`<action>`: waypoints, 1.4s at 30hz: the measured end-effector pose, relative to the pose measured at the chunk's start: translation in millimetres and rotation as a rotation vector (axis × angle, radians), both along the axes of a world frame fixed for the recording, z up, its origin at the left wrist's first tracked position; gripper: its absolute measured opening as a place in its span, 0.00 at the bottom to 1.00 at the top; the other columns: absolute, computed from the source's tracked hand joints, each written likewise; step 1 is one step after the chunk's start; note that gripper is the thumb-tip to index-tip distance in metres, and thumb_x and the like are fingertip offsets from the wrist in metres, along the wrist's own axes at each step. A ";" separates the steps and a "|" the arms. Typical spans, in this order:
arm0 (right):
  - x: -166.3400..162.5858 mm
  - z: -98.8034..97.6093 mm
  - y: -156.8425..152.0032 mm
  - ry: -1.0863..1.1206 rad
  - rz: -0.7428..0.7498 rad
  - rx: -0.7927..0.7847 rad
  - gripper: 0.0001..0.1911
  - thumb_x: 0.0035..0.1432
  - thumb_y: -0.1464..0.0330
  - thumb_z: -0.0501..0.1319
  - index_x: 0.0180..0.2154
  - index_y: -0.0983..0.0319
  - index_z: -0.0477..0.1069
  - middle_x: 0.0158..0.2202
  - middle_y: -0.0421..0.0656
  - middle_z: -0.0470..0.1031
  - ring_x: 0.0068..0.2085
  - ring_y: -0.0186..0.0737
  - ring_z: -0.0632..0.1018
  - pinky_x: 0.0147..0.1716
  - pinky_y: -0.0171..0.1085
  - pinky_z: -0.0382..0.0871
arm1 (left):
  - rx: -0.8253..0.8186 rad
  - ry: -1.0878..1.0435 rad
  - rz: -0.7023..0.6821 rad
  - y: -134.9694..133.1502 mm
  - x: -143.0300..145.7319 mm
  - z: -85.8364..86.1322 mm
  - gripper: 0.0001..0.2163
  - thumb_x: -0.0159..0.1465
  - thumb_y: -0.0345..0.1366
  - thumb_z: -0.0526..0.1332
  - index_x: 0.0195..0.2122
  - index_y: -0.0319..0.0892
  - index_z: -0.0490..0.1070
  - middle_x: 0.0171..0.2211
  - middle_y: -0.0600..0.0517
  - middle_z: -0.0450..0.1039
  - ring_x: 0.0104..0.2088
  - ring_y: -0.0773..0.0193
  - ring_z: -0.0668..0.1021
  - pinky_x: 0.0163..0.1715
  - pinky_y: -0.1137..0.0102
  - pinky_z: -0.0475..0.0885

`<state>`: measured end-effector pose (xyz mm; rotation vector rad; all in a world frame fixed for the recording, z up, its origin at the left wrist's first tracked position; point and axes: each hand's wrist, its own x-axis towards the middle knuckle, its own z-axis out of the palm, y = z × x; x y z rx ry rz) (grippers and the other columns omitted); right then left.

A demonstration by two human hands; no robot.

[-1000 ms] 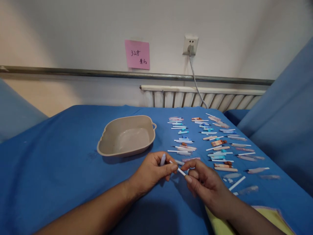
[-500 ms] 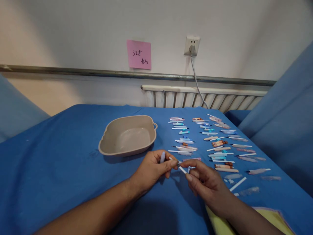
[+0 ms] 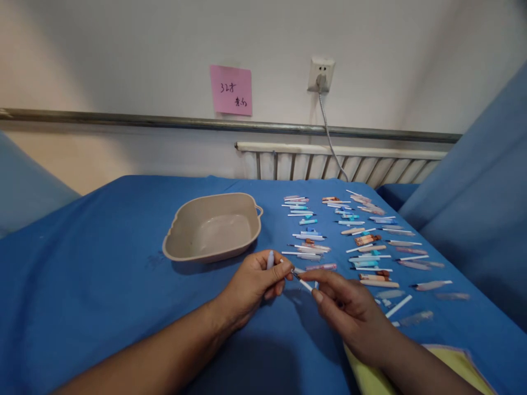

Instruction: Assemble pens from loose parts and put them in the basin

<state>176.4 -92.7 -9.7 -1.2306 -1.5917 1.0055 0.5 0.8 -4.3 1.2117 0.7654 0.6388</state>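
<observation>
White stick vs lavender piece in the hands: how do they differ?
Colour: white stick has a dark end; lavender piece shows none.
Pose: white stick slants; lavender piece stands nearly upright.
Hold: right grip has the white stick, left grip the lavender piece.
Both are slim and hand-held.

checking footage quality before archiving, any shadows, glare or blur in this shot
Head view: a soft shadow darkens the blue cloth near the bottom edge; head view: faint sheen on the beige plastic basin's floor; head view: fine detail is soft on the slim white stick in the right hand.
</observation>
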 end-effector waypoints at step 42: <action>8.0 -0.6 4.6 0.227 0.003 -0.160 0.17 0.63 0.60 0.54 0.50 0.60 0.65 0.18 0.31 0.50 0.18 0.27 0.53 0.17 0.30 0.44 | 0.596 0.511 -0.215 11.5 -6.5 -8.0 0.13 0.61 0.41 0.56 0.33 0.41 0.78 0.24 0.55 0.74 0.25 0.66 0.71 0.26 0.75 0.62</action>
